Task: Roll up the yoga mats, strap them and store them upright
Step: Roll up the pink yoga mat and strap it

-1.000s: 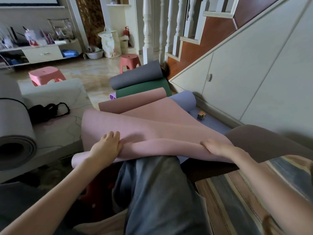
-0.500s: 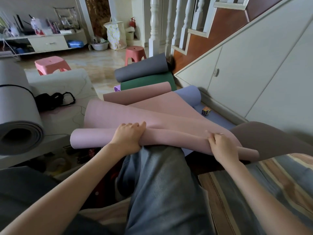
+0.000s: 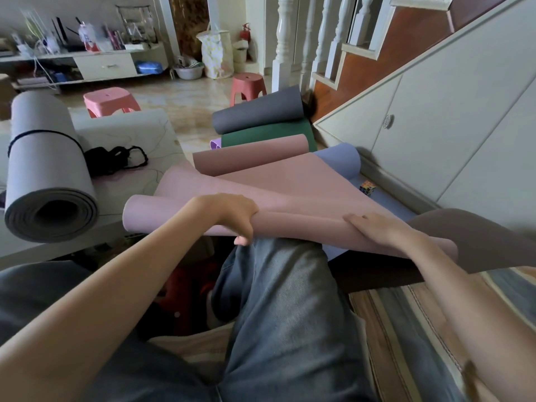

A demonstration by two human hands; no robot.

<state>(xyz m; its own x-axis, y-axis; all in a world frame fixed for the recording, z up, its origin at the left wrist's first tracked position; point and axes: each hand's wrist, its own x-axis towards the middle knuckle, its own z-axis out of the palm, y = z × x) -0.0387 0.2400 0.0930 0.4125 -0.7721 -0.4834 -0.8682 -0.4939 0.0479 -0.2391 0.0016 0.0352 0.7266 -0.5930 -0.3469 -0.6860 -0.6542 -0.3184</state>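
Observation:
A pink yoga mat (image 3: 290, 187) lies partly rolled across my lap, its near end wound into a thin tube and the rest spread away toward the stairs. My left hand (image 3: 232, 216) wraps around the tube near its middle, thumb underneath. My right hand (image 3: 374, 230) presses flat on the tube's right part. Behind it lie a dusty-pink rolled mat (image 3: 249, 158), a green mat (image 3: 269, 137), a grey rolled mat (image 3: 258, 111) and a blue-violet mat (image 3: 342, 158). A thick grey rolled mat (image 3: 46, 169) with a black strap rests on the left.
A black strap bundle (image 3: 113, 161) lies on the pale low table (image 3: 136, 132). A small puzzle cube (image 3: 367, 187) sits by the white stair cabinet (image 3: 435, 134). Two pink stools (image 3: 110, 101) stand on the tiled floor. A brown mat (image 3: 478, 239) curls at right.
The pink mat's near edge has been rolled into a tighter, longer tube. My left hand has shifted from pressing on top to wrapping around it, and my right hand has slid along it.

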